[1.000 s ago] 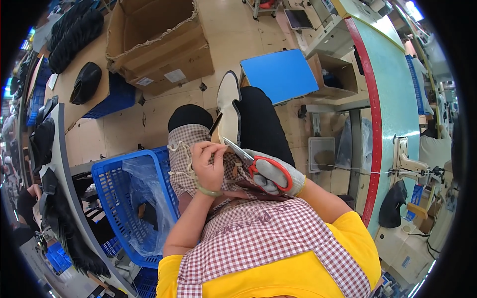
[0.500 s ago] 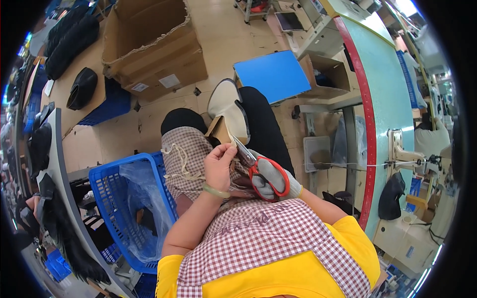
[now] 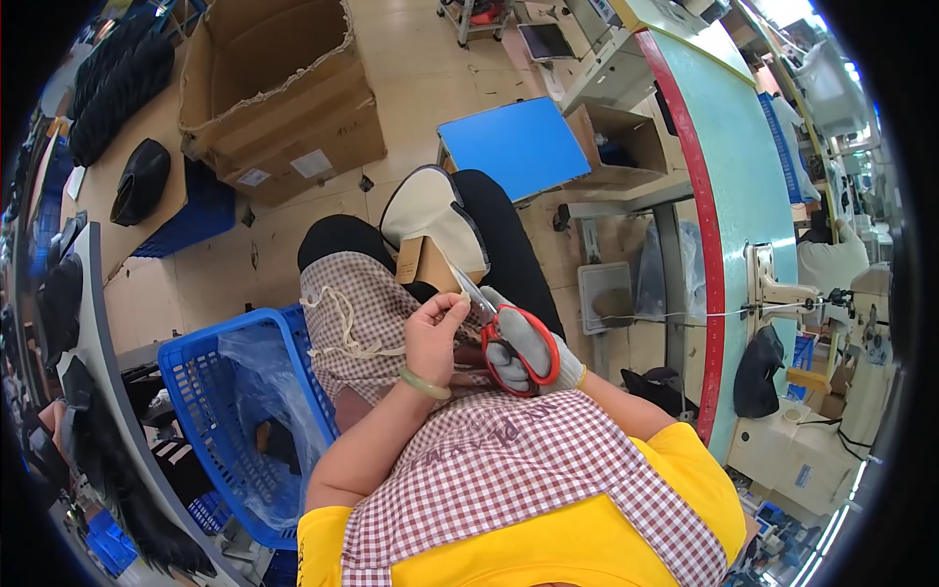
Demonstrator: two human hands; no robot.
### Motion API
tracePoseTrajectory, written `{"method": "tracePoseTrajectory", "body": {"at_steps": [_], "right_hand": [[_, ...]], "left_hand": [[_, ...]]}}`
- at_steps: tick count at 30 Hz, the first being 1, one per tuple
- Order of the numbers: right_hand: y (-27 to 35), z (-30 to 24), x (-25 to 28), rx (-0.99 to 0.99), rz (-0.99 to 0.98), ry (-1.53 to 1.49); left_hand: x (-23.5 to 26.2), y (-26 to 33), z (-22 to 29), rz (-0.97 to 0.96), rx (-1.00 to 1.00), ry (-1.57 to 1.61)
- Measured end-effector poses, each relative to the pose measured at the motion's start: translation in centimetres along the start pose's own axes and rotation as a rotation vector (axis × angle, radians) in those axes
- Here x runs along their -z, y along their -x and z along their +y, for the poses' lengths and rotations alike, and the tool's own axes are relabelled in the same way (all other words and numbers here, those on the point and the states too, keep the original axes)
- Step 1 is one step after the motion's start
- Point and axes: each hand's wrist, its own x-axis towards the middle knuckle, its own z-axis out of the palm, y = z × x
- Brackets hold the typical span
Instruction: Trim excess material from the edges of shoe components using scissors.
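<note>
Across my thighs lies a cream-coloured piece (image 3: 435,217) with a dark edge, which looks like a shoe or boot part seen from its lining side. A tan flap (image 3: 423,266) with small print stands at its near end. My right hand (image 3: 523,342), in a grey-white glove, grips red-handled scissors (image 3: 556,354), fingers through the loops. Their blades point away from me, along the piece's near edge. Bare, with a pale bangle at the wrist, my left hand (image 3: 432,331) is closed in a pinch beside the blades. A small cream bit, perhaps the piece's edge or a thread, shows at its fingertips.
A blue basket (image 3: 176,382) lined with clear plastic stands at my left. Ahead are a large cardboard box (image 3: 293,147) and a blue-topped low table (image 3: 514,147). A green worktable (image 3: 729,196) with a red edge and a sewing machine (image 3: 778,284) runs along my right.
The whole view has shifted slightly, with the surroundings further left. The tan flap now turns more of its printed face to view. Both hands keep nearly the same hold.
</note>
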Motion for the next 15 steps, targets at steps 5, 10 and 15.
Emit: {"method": "tracePoseTrajectory", "body": {"at_steps": [5, 10, 15], "right_hand": [[-0.4, -0.7, -1.0, 0.010, 0.040, 0.006], [-1.6, -0.8, -1.1, 0.010, 0.165, -0.035], [-2.6, -0.9, -0.8, 0.035, 0.238, 0.016]], "left_hand": [[0.3, 0.2, 0.3, -0.057, 0.015, -0.045], [0.6, 0.9, 0.5, -0.188, -0.007, -0.298], [1.8, 1.1, 0.9, -0.317, 0.025, -0.279]]}}
